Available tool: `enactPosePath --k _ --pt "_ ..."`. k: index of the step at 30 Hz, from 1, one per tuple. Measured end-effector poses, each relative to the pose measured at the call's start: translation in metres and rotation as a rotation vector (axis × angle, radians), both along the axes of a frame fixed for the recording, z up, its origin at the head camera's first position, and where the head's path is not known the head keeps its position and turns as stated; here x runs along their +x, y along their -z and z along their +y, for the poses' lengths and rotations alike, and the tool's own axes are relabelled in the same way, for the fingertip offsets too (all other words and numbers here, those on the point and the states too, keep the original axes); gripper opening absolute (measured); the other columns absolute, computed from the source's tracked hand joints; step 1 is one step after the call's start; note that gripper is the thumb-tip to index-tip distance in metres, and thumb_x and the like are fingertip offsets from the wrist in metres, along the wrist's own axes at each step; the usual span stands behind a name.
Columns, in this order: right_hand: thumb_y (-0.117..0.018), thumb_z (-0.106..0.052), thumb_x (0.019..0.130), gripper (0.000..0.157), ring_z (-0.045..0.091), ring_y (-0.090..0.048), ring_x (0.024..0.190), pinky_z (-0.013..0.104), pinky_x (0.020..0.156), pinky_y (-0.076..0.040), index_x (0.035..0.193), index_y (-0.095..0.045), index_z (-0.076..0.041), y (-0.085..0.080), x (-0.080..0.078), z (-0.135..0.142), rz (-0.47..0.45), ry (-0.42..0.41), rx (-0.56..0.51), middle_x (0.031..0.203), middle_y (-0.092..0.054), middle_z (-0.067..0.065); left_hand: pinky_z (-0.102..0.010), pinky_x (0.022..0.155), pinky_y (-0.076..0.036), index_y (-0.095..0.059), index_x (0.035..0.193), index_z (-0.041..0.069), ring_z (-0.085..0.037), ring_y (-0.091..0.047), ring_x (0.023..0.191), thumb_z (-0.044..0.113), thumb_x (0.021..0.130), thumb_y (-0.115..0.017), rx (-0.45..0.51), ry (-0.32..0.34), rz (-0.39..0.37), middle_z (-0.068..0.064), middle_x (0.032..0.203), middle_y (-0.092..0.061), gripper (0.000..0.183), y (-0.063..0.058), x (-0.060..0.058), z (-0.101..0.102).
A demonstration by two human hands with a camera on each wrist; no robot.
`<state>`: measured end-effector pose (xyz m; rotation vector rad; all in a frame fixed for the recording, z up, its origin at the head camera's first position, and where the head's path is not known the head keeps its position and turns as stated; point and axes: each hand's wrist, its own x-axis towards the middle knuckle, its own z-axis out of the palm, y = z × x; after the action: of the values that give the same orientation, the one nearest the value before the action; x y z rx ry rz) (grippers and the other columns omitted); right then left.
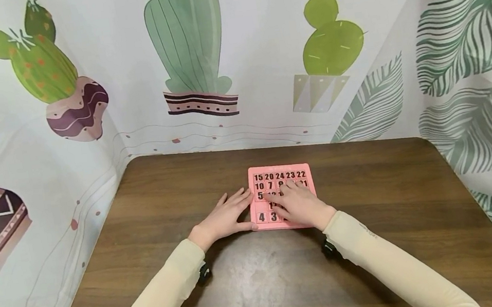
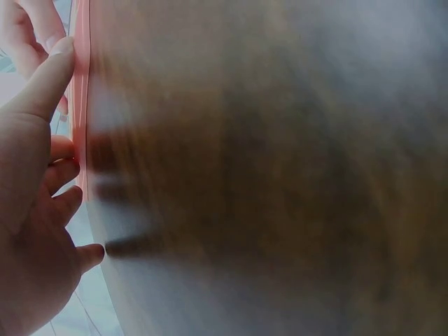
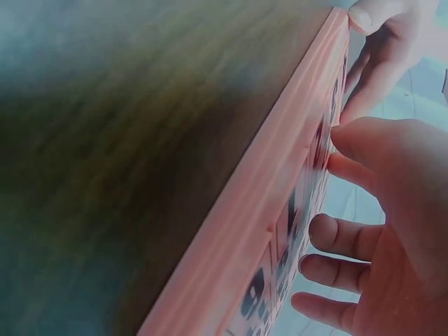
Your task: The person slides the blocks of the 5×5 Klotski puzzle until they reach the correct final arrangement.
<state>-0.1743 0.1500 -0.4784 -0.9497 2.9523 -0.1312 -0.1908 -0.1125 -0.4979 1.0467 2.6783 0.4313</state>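
Note:
A pink number sliding puzzle [image 1: 278, 168] lies flat on the table in the head view, with black numbers on its tiles and a blank slot in the left column above the 4. My left hand [image 1: 223, 220] braces its left side, fingers straight at the edge and thumb by the near left corner. Over the tiles lies my right hand [image 1: 300, 205], its thumb and index finger touching them near the blank slot and covering several numbers. The right wrist view shows the puzzle's side [image 3: 259, 157] and the other fingers [image 3: 336, 271] spread loosely above it.
The brown wooden table [image 1: 170, 184] reaches back to a white wall cloth [image 1: 261, 58] printed with cacti and leaves. Dark wrist cameras [image 1: 203, 273] sit under both cream sleeves [image 1: 154, 305].

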Motion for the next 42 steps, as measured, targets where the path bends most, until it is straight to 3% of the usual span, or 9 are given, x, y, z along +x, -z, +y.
enactPosePath --k 10,20,25,32,42 --pt "-0.062 -0.033 0.103 0.043 0.045 -0.060 0.124 0.064 0.109 -0.043 0.144 -0.065 -0.023 -0.003 0.017 0.000 0.066 -0.083 -0.040 0.123 -0.068 0.019 -0.064 0.124 -0.013 -0.032 0.164 0.008 -0.027 -0.015 0.160 0.060 0.096 -0.066 0.004 0.001 0.003 -0.009 0.172 -0.024 0.092 0.000 0.000 0.000" --pt "-0.067 -0.035 0.101 0.039 0.032 -0.062 0.098 0.056 0.096 -0.050 0.138 -0.070 -0.024 -0.001 0.045 0.001 0.187 -0.190 -0.043 0.099 -0.064 0.008 -0.065 0.124 -0.013 -0.031 0.164 0.008 -0.028 -0.015 0.160 0.060 0.097 -0.065 0.005 0.002 0.002 -0.010 0.172 -0.023 0.092 0.001 0.000 -0.001" --pt "-0.066 -0.036 0.101 0.041 0.031 -0.062 0.098 0.055 0.098 -0.048 0.141 -0.068 -0.027 -0.001 0.052 -0.001 0.182 -0.200 -0.026 0.097 -0.064 0.006 -0.066 0.123 -0.015 -0.033 0.163 0.006 -0.030 -0.017 0.160 0.057 0.097 -0.066 0.009 0.006 0.005 -0.011 0.171 -0.025 0.090 -0.001 0.000 0.000" --pt "-0.067 -0.034 0.101 0.041 0.034 -0.063 0.100 0.056 0.100 -0.049 0.141 -0.068 -0.026 0.002 0.051 -0.001 0.162 -0.186 -0.042 0.099 -0.065 0.008 -0.065 0.124 -0.013 -0.032 0.164 0.007 -0.029 -0.016 0.160 0.058 0.097 -0.065 -0.002 0.002 -0.003 -0.011 0.172 -0.024 0.090 -0.001 0.001 0.001" --pt "-0.068 -0.031 0.101 0.038 0.040 -0.065 0.105 0.062 0.098 -0.050 0.138 -0.070 -0.022 0.004 0.035 -0.001 0.138 -0.138 -0.093 0.107 -0.068 0.016 -0.064 0.124 -0.013 -0.031 0.164 0.008 -0.028 -0.015 0.160 0.060 0.097 -0.065 -0.005 0.004 -0.007 -0.009 0.172 -0.023 0.091 -0.001 0.000 0.001"
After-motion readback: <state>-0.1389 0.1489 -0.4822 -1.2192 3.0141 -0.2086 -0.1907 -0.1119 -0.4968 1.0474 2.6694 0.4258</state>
